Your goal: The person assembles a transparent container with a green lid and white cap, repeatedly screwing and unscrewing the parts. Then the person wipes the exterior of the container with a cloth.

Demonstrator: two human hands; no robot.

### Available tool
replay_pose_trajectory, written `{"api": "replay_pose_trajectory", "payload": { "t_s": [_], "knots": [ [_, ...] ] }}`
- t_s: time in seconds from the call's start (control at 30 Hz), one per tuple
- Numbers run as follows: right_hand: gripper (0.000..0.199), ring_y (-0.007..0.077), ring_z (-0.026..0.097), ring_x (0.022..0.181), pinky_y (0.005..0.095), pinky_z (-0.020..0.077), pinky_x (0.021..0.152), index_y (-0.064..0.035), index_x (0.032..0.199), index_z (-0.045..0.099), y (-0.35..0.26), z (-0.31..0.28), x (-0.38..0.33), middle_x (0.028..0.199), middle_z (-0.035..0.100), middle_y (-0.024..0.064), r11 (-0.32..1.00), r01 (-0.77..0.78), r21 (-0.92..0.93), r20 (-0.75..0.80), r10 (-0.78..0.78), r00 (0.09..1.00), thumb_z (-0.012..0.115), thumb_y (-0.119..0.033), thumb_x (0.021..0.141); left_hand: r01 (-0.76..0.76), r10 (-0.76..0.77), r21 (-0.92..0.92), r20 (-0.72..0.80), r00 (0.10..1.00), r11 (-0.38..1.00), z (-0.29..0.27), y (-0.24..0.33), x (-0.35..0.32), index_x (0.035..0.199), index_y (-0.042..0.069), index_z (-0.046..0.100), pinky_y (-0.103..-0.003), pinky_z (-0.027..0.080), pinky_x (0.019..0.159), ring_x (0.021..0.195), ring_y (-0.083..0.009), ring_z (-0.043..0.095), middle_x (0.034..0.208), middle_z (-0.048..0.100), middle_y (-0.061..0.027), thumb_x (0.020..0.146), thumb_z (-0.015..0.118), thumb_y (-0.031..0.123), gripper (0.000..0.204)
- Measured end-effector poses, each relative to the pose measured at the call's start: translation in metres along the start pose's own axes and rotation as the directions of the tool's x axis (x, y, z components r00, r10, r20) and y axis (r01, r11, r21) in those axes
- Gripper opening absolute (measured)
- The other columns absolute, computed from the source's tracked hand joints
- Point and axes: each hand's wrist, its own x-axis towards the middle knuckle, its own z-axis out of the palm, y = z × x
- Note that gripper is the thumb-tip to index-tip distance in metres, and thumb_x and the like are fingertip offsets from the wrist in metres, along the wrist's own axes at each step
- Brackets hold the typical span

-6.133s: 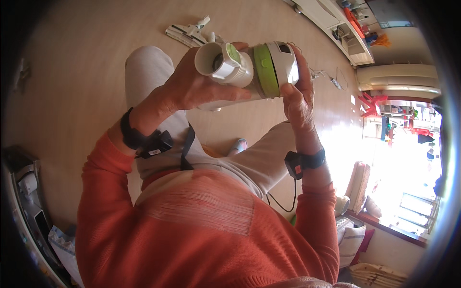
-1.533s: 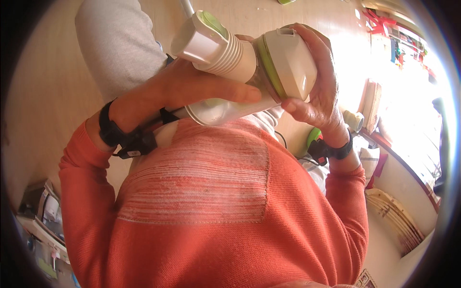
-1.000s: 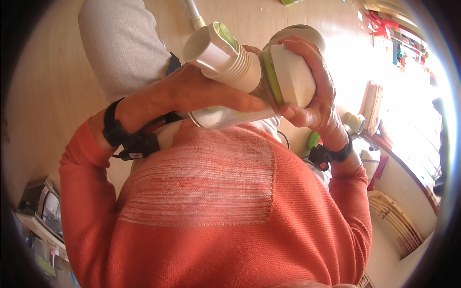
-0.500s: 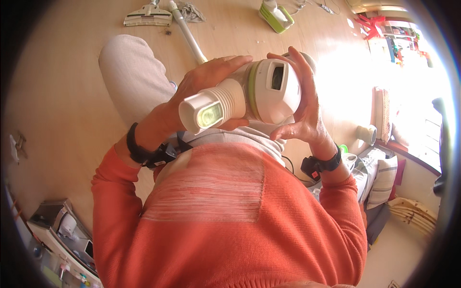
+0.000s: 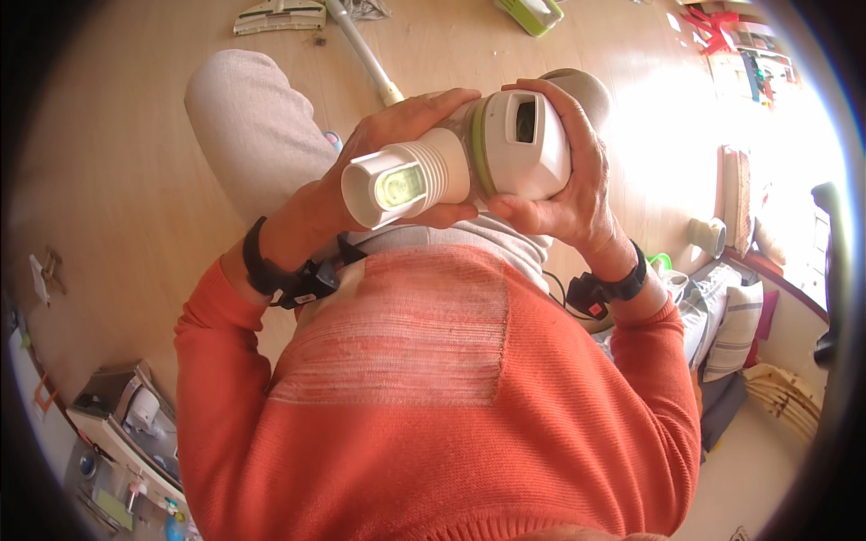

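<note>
Orange knitted sweater nearest, filling the lower half of the view. Above it, held up in front of the chest, clear of the floor: white and green vacuum motor unit, ribbed round end toward the camera. Left hand curled over its ribbed neck, fingers wrapped along the top. Right hand closed around the blocky rear end, thumb underneath, fingers over the top. Black wristbands on both wrists. Beyond, a grey-trousered knee over the wooden floor. Farthest, toward the floor's upper edge, a white tube and a flat white floor nozzle.
</note>
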Motion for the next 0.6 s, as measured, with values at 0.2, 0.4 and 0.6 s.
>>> {"api": "replay_pose_trajectory", "payload": {
  "t_s": [0.2, 0.4, 0.6],
  "knots": [
    [0.098, 0.03, 0.071, 0.105, 0.0416, 0.057, 0.091, -0.0008, 0.138, 0.052, 0.004, -0.001, -0.003, 0.115, 0.069, 0.0165, 1.0, 0.0, -0.012, 0.044, 0.0, 0.999, 0.092, -0.053, 0.066, 0.039, -0.035, -0.137, 0.031, 0.999, 0.99, 0.005, -0.007, -0.007, 0.147, 0.001, 0.048, -0.036, 0.053, 0.099, 0.115, -0.0278, 0.067, 0.128, 0.066, -0.018, 0.067, 0.096, 0.024, 0.097],
    [0.09, 0.029, 0.073, 0.098, 0.0405, 0.0594, 0.086, 0.0001, 0.133, 0.055, -0.002, 0.002, -0.002, 0.109, 0.071, 0.0166, 0.992, -0.127, 0.003, 0.048, 0.127, 0.991, 0.091, -0.051, 0.069, 0.093, -0.091, -0.314, 0.023, 0.996, 0.945, 0.009, -0.007, -0.01, 0.144, -0.003, 0.051, -0.035, 0.053, 0.097, 0.113, -0.0244, 0.067, 0.126, 0.068, -0.017, 0.068, 0.096, 0.023, 0.092],
    [0.084, 0.0288, 0.075, 0.094, 0.0406, 0.0605, 0.083, 0.001, 0.13, 0.056, -0.016, 0.004, -0.006, 0.105, 0.073, 0.0169, 0.959, -0.285, 0.0, 0.02, 0.285, 0.958, 0.089, -0.049, 0.071, 0.257, -0.251, -0.341, 0.06, 0.966, 0.904, 0.006, 0.002, -0.015, 0.14, -0.004, 0.056, -0.033, 0.052, 0.096, 0.109, -0.0208, 0.068, 0.118, 0.071, -0.0149, 0.067, 0.096, 0.024, 0.088]
  ]
}}
